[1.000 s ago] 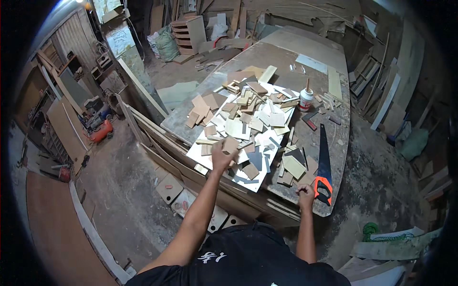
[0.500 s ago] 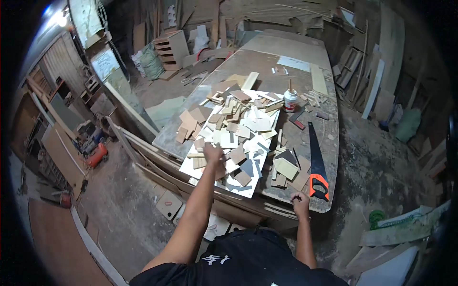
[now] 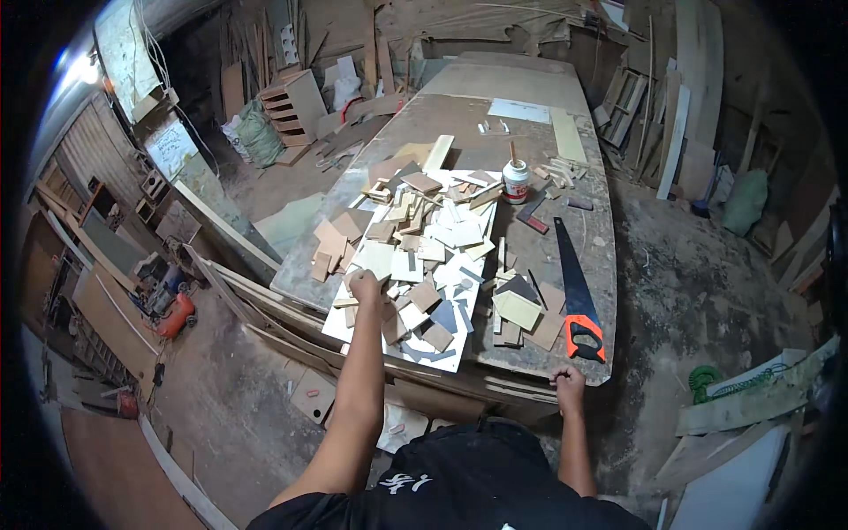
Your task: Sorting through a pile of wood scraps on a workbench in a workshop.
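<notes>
My left hand (image 3: pixel 365 286) reaches over the near left part of a heap of wood and board offcuts (image 3: pixel 422 231). Its fingers are curled closed, and what they hold, if anything, is hidden. Right beside it lies a cream square piece (image 3: pixel 378 259). The heap rests on a white board (image 3: pixel 452 360) at the table's near side. My right hand (image 3: pixel 570 385) is closed low by the near table edge, with a small dark thing at its fingers that I cannot make out. Just beyond it lies a handsaw (image 3: pixel 579 283) with an orange and black handle.
A white bottle (image 3: pixel 516 184) with a stick in it stands behind the heap on the worktable (image 3: pixel 539 238). A dark tool with a red part (image 3: pixel 533 221) lies near it. More offcuts (image 3: pixel 518 307) sit right of the white board. Boards (image 3: pixel 265 296) lean along the table's left side.
The whole view has shifted slightly. My left hand has moved a little left over the heap, still closed. My right hand has drifted right and slightly back toward me.
</notes>
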Tool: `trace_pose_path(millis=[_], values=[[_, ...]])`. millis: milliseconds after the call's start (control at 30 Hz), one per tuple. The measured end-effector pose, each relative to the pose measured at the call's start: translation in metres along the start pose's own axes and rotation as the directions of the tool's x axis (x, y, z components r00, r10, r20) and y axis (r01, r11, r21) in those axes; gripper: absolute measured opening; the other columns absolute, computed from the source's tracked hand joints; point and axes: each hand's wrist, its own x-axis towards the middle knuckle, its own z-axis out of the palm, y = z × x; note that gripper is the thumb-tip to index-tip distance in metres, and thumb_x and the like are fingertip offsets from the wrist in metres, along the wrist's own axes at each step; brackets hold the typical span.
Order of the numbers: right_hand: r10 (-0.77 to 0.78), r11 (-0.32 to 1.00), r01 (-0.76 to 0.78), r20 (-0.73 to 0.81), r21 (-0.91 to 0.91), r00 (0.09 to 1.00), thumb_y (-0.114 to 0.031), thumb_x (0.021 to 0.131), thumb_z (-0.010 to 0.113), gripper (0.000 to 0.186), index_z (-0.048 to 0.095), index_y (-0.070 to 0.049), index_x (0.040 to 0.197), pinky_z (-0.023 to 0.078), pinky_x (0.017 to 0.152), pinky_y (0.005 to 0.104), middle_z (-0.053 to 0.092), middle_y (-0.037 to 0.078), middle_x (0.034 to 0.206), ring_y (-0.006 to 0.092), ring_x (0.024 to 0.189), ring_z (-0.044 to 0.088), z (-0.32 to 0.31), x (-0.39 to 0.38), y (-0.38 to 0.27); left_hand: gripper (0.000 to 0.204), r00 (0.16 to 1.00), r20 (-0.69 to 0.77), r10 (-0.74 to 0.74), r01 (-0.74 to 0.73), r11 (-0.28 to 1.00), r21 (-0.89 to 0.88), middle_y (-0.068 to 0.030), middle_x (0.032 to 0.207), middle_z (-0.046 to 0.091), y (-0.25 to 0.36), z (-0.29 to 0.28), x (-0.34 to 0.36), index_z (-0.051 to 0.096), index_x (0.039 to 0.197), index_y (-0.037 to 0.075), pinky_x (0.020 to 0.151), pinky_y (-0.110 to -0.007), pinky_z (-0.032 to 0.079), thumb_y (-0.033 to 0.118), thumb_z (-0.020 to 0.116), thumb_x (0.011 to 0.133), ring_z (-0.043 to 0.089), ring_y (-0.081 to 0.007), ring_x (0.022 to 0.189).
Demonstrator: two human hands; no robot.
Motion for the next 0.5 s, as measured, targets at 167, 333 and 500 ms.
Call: trace_pose_path(millis=[167,333,500], values=[[-0.162,0.984,0.165,0.049,-0.066,0.986,0.011,0.073,0.041,0.02,0.057,0.0,0.074,0.048,0.058,0.0251,0.057,0.005,0.069,0.0122,0.062,0.056,0.0,0.021,0.003,0.011,0.999,-0.021,-0.035,0.029,0.974,-0.224,-0.0011,0.064,0.045,0.019,-0.015,-0.023,0.051,0.071,0.005,0.047,-0.025,0.038,0.012,0.054,0.079,0.042,-0.012,0.052],[-0.236,0.971,0.229,0.136,0.07,0.962,0.01,0.073,0.041,0.018,0.057,0.001,0.077,0.045,0.06,0.024,0.057,0.004,0.072,0.0117,0.064,0.054,0.025,0.037,-0.016,0.019,0.937,0.348,-0.024,0.162,0.913,-0.373,0.0031,0.072,0.051,0.048,-0.047,-0.038,0.061,0.099,0.003,0.051,-0.02,0.037,0.016,0.063,0.085,0.045,-0.0059,0.06],[-0.278,0.957,0.244,0.246,0.159,0.929,0.007,0.073,0.049,0.015,0.057,0.001,0.084,0.05,0.062,0.0256,0.057,0.005,0.079,0.0128,0.071,0.057,0.076,0.051,-0.043,0.033,0.806,0.588,0.066,0.142,0.943,-0.301,-0.004,0.088,0.064,0.087,-0.05,-0.076,0.06,0.108,-0.003,0.06,-0.018,0.043,0.016,0.068,0.082,0.058,-0.0077,0.074]])
